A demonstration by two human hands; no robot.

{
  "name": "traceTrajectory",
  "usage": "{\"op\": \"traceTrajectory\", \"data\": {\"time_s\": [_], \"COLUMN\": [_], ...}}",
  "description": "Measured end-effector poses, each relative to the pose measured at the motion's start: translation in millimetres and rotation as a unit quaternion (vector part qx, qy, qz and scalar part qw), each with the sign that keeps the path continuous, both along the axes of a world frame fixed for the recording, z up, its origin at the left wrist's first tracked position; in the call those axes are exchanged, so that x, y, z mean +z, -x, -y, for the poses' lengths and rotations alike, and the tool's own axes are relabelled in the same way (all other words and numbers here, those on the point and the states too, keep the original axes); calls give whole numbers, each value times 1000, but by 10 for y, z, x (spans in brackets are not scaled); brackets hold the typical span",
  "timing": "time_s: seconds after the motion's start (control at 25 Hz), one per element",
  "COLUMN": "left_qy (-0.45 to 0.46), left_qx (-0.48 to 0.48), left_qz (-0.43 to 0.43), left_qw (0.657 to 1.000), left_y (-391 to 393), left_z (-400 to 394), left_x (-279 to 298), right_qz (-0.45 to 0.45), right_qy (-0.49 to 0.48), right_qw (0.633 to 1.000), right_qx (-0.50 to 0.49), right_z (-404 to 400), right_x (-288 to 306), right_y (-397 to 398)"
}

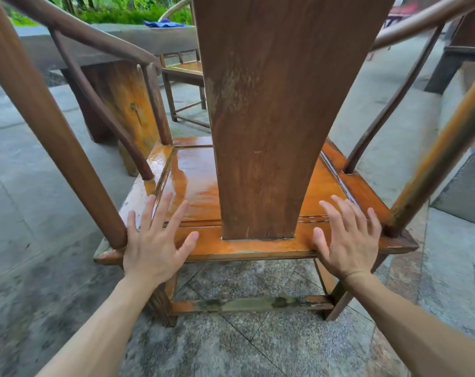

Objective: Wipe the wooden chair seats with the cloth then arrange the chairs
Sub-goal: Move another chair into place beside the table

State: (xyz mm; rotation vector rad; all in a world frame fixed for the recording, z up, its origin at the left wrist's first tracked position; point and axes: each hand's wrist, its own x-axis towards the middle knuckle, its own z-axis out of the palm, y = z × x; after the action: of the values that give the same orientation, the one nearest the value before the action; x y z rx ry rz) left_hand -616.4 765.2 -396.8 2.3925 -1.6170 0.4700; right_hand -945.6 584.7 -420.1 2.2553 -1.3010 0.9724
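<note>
I look down from behind a wooden armchair whose broad back splat (271, 110) fills the middle. Its orange seat (195, 183) is glossy and wet. My left hand (154, 240) lies with straight, spread fingers over the seat's rear rail, left of the splat, beside the rear post (54, 126). My right hand (348, 238) lies the same way right of the splat. Neither hand holds anything. A blue cloth (164, 23) lies on the stone table top (116, 42) far ahead. A second wooden chair (186, 74) stands beyond the first.
The stone table rests on a thick wooden pedestal (119, 104) left of the chair. Grey stone paving (26, 213) surrounds everything. A dark wooden piece (465, 42) stands at the upper right, with a raised stone step (459, 191) at the right. Green shrubs lie beyond the table.
</note>
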Motion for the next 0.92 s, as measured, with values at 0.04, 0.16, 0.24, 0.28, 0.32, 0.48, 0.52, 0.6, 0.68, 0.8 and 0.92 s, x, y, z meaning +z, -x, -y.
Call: {"op": "traceTrajectory", "data": {"time_s": [0.04,0.16,0.24,0.28,0.32,0.48,0.52,0.6,0.68,0.8,0.92], "left_qy": [14,72,67,47,21,2,13,14,-8,-21,-32], "left_qx": [1,5,9,14,23,62,70,84,102,124,146], "left_qz": [-1,-12,-18,-31,-50,-82,-87,-102,-104,-110,-111], "left_qw": [1000,997,998,998,998,995,994,991,989,986,983], "left_y": [-11,29,11,-17,-42,4,44,97,113,178,235], "left_z": [10,-15,-18,10,55,213,243,307,362,475,593], "left_x": [-4,-46,-68,-57,-43,1,18,45,58,84,86], "right_qz": [3,9,12,16,17,20,20,17,19,32,37], "right_qy": [11,37,56,61,63,64,65,73,77,83,90], "right_qw": [1000,999,998,998,997,996,996,995,994,991,988], "right_qx": [-2,16,27,29,33,50,54,60,72,98,121], "right_z": [14,38,77,104,140,355,421,554,677,919,1195], "right_x": [-9,-63,-92,-98,-103,-102,-92,-95,-100,-104,-94], "right_y": [-6,19,14,10,17,38,33,30,12,-25,-103]}}
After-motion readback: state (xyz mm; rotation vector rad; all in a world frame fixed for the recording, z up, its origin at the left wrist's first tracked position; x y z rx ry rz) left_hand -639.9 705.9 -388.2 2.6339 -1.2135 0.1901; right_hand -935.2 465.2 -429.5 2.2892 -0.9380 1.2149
